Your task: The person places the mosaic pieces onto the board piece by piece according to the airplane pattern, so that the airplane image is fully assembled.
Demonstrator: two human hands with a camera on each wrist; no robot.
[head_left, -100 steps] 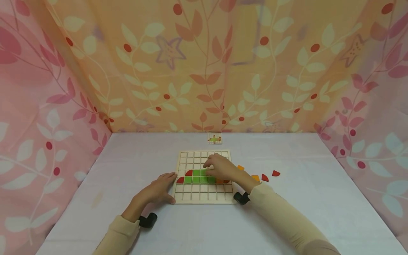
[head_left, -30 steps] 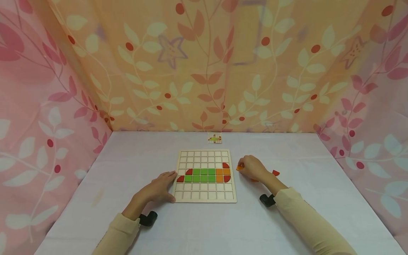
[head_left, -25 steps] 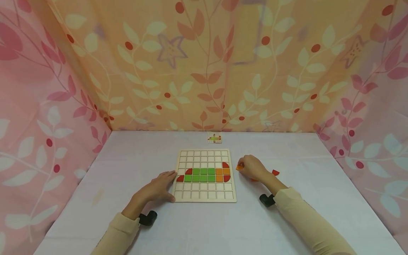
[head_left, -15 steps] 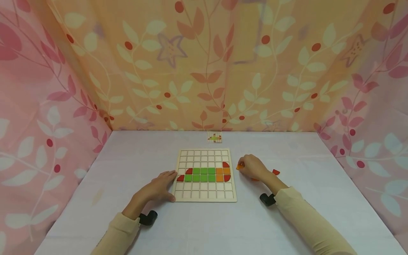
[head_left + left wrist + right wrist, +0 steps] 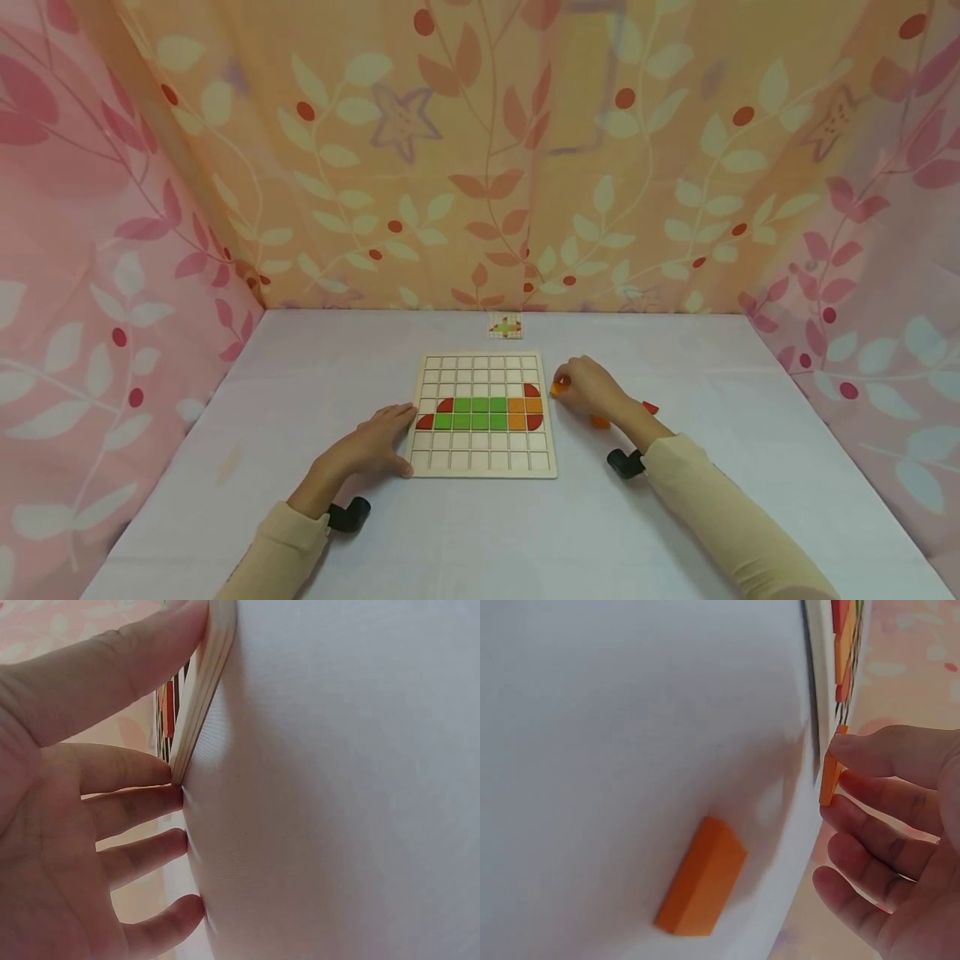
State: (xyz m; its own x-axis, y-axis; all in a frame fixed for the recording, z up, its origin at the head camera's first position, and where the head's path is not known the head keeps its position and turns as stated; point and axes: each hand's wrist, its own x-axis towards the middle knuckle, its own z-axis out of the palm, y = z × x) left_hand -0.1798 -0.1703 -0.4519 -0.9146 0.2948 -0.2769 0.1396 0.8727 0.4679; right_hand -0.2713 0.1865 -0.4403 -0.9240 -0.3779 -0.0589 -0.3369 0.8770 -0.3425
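Note:
A pale wooden grid board (image 5: 480,460) lies on the table, bearing green square tiles (image 5: 480,412), orange square tiles (image 5: 517,406) and red quarter-round tiles (image 5: 532,390). My left hand (image 5: 372,440) rests at its left edge, thumb at the near corner and fingers spread against the side. Just off the right edge, my right hand (image 5: 590,387) pinches an orange tile (image 5: 831,776) between thumb and fingertips. Below that hand another orange tile (image 5: 702,881) lies on the cloth. Part of a red tile (image 5: 650,407) shows past the right wrist.
A small pattern card (image 5: 506,326) with a matching coloured grid lies behind the board at the table's far edge. White cloth covers the table (image 5: 480,542). Floral curtains (image 5: 480,167) enclose the back and both sides.
My right hand has gone from over the board to its right and taken an orange tile, shifting slightly toward the board in the last half second. My left hand stays put.

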